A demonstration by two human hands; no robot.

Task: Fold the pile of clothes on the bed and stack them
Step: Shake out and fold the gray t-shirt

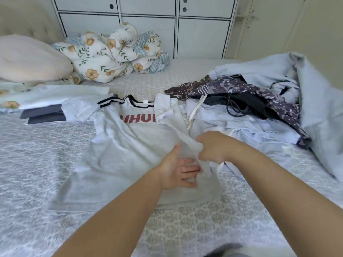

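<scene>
one wide bed with a grey patterned cover [37, 164] carries everything. at its right lies a loose pile of pale blue, dark printed and black clothes [259, 101]. a light grey t-shirt with red letters [118, 154] lies spread mid-bed. the right hand [213, 147] pinches its folded-over side; the left hand [176, 173] rests flat on it, fingers straight.

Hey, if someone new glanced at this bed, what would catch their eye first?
Centre: two bare hands, left hand flat, right hand pinching a fold of the pale grey T-shirt with red lettering. Right: a jumbled heap of unfolded pale blue and purple patterned clothes. Far left: a crumpled floral quilt.
</scene>
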